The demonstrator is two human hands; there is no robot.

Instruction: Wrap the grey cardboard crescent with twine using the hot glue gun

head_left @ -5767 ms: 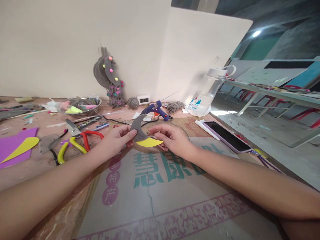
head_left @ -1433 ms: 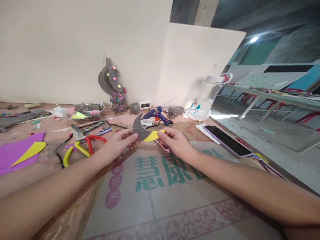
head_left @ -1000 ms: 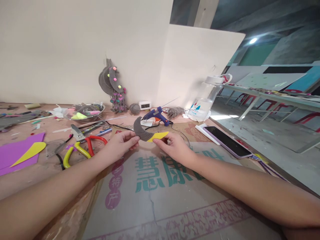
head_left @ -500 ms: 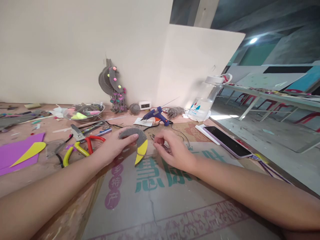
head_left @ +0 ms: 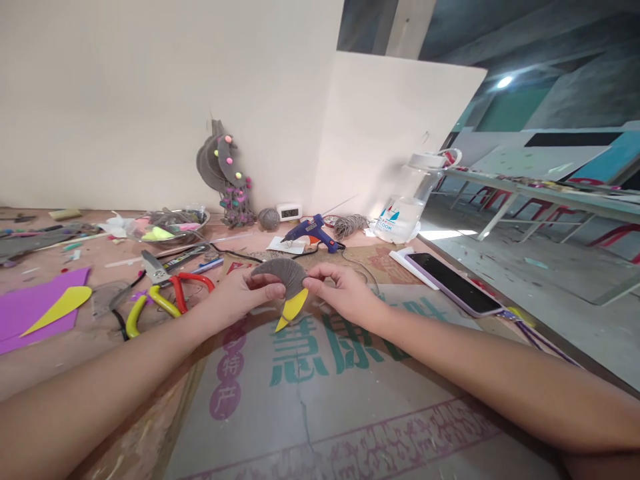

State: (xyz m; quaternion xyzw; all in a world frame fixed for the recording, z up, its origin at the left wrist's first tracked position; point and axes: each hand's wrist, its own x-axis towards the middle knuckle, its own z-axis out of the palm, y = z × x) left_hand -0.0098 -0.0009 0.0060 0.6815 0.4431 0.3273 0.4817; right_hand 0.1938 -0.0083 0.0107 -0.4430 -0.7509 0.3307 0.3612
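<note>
A yellow crescent-shaped piece (head_left: 294,307), wound with grey yarn (head_left: 286,272) over its upper part, is held above the printed sheet. My left hand (head_left: 245,291) is closed on its wrapped end, thumb in front. Its bare yellow tip points down toward me. My right hand (head_left: 345,288) is closed in a pinch at the crescent's right edge, where the winding meets the yellow. Those fingers hold the yarn, though the strand itself is mostly hidden by them.
Behind my hands lie a blue glue gun (head_left: 313,230), a yarn ball (head_left: 269,219) and a small clock (head_left: 290,212). Scissors (head_left: 156,267) and pliers (head_left: 177,293) lie left, beside purple sheets (head_left: 45,307). A water bottle (head_left: 405,200) and phone (head_left: 455,283) are right.
My right hand has moved left and up to the crescent's edge from a short way off. The crescent has shifted slightly right and turned, with my left hand still on it.
</note>
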